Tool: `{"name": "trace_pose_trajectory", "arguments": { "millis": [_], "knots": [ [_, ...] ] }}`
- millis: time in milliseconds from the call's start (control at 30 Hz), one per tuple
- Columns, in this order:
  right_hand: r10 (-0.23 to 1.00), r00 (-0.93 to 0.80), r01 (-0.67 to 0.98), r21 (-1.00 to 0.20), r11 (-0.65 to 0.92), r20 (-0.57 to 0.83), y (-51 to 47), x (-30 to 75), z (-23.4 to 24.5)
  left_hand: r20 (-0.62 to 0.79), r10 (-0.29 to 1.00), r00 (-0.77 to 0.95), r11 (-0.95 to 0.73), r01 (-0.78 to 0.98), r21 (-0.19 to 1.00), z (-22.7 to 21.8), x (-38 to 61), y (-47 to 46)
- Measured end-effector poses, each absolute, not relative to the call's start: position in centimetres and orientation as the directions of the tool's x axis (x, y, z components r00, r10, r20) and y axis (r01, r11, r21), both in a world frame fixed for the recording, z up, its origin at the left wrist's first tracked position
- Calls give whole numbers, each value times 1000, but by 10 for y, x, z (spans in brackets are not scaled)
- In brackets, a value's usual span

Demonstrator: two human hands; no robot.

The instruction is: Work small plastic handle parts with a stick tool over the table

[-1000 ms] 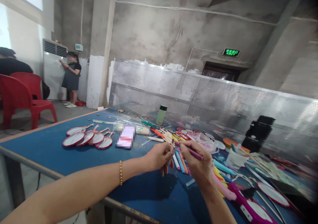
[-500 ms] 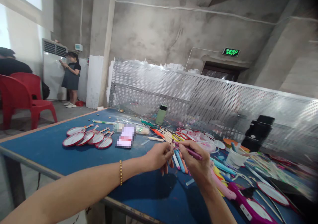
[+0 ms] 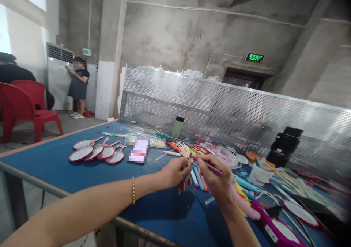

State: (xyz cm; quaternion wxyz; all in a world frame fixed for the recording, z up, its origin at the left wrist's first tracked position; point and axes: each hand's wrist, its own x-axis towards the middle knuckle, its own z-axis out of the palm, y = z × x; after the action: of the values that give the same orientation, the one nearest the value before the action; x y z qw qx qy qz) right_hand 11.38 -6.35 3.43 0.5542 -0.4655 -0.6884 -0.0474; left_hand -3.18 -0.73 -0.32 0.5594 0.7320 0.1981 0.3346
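Observation:
My left hand [image 3: 174, 173] is closed, with a short wooden stick [image 3: 189, 161] pinched upright between thumb and fingers. Facing it, my right hand [image 3: 221, 175] grips a purple marker pen [image 3: 214, 169], its tip end at or very near the top of the stick; whether they touch is too small to tell. Several coloured markers [image 3: 201, 179] lie on the blue table [image 3: 153, 206] just behind and between my hands. More thin wooden sticks [image 3: 184, 147] are heaped beyond them, next to yellow-handled scissors [image 3: 196, 152].
Round red-rimmed paddles [image 3: 80, 153] lie at left beside a blurred phone [image 3: 139, 150]. A green bottle [image 3: 178, 126] stands at the back by a perforated metal screen [image 3: 233, 104]. At right are a white cup [image 3: 260, 175], a purple tool [image 3: 274, 227] and clutter. A person [image 3: 79, 82] stands far left.

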Motion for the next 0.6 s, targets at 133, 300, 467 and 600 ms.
{"name": "trace_pose_trajectory", "arguments": {
  "millis": [133,300,467,600],
  "knots": [
    [591,42,696,-448,561,806,-64,114,34,272,664,696,-300,-86,950,-3,-32,-7],
    [585,45,702,-442,558,810,-64,114,34,269,663,699,-302,-79,950,-2,-32,-8],
    [588,47,698,-447,559,808,-63,114,33,273,660,700,-309,-79,948,-3,-32,-7],
    [579,38,694,-439,571,814,-62,114,32,273,661,699,-306,-81,948,-5,-31,-6]
  ]
}}
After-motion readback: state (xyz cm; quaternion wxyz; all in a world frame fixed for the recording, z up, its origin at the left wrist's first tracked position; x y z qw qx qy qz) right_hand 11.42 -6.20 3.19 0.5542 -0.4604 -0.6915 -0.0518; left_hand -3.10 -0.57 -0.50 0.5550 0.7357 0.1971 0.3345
